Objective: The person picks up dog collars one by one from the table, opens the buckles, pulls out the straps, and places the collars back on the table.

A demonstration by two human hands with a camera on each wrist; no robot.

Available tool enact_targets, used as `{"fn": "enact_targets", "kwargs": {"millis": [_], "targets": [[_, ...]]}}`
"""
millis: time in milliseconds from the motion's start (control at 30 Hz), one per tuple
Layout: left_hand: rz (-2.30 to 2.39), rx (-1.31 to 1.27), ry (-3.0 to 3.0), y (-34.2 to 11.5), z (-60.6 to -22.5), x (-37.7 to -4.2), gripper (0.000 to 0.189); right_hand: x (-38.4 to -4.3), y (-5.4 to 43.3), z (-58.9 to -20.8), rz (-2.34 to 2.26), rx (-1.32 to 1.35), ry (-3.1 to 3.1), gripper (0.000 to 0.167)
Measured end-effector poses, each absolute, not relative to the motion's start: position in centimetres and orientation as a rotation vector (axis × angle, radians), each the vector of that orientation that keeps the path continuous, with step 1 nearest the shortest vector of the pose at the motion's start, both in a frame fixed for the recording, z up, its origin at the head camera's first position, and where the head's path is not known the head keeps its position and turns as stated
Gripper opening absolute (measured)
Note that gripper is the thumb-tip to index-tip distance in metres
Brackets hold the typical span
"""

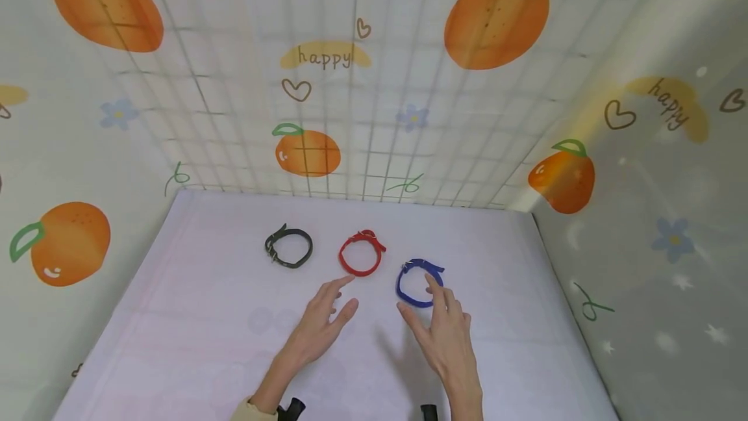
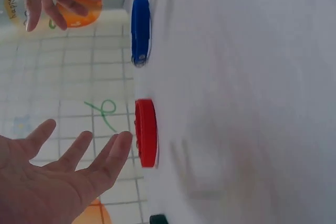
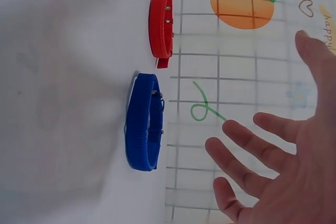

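Three small buckled collars, each closed into a ring, lie on the white table. The black collar (image 1: 310,249) is at the left, the red collar (image 1: 360,273) in the middle and the blue collar (image 1: 416,304) nearest on the right. My left hand (image 1: 317,327) hovers just in front of the red collar with loosely spread fingers, holding nothing. My right hand (image 1: 447,336) is above the near right side of the blue collar, fingers apart and nothing in them. In the right wrist view the blue collar (image 3: 138,129) shows its ribbed band, apart from the fingers.
The white table (image 1: 175,330) is bounded by a back wall (image 1: 245,148) with a grid and orange print, and by printed side walls such as the right one (image 1: 643,213). Dark wrist-camera parts (image 1: 429,412) show at the bottom edge.
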State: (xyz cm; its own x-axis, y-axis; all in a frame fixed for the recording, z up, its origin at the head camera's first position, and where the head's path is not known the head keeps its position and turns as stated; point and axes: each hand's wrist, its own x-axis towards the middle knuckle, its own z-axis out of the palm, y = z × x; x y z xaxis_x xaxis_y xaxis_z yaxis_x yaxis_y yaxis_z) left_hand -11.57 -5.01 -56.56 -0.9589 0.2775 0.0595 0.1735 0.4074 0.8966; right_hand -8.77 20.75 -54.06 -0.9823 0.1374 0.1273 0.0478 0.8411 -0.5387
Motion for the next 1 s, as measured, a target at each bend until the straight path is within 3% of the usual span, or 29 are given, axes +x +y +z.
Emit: {"fn": "enact_targets", "kwargs": {"millis": [433, 1000], "targets": [[1.834, 0.353, 2.297, -2.9, -57.9, -12.4, 0.044, -9.0, 21.5, -55.2, 0.867, -0.193, -2.869, 0.088], [1.938, 0.236, 1.921, -0.3, -58.2, -13.2, 0.064, -9.5, 22.6, -55.9, 0.891, -0.255, -2.853, 0.083]]}}
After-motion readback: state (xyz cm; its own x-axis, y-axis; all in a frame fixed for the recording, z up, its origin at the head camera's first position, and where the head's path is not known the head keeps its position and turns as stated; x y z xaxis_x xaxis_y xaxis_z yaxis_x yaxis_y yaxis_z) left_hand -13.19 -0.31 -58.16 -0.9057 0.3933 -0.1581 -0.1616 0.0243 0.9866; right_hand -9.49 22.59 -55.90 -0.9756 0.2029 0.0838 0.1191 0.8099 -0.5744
